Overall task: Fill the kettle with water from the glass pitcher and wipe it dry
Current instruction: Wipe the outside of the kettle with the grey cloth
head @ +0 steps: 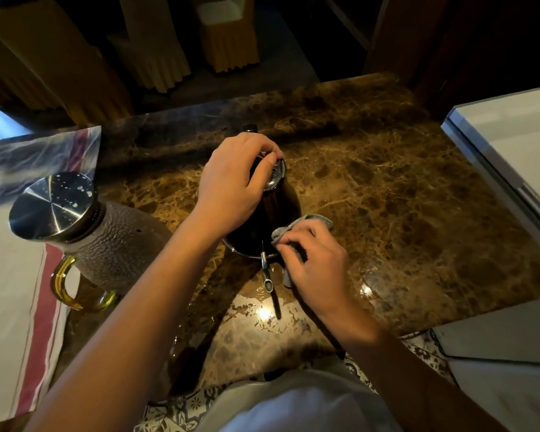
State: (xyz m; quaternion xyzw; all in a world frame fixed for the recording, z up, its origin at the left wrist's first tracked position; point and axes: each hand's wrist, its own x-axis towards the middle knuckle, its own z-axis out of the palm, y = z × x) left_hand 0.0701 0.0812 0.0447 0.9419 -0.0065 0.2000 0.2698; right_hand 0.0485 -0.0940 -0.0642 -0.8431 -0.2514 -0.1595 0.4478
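Note:
A dark metal kettle (275, 210) stands in the middle of the brown marble counter (402, 198), its thin spout (267, 275) pointing toward me. My left hand (231, 185) grips the kettle's top, fingers curled over the shiny lid (276, 176). My right hand (315, 266) holds a small grey cloth (312, 221) pressed against the kettle's lower right side, next to the spout. The glass pitcher (113, 244) with a textured body, steel lid (52, 205) and amber handle (66, 285) stands to the left, beside my left forearm.
A white towel with red stripes (16, 322) lies under and left of the pitcher. A white appliance or cabinet edge (505, 151) borders the counter on the right. Wet shiny patches (262, 313) sit on the counter near the spout. Draped chairs stand beyond the far edge.

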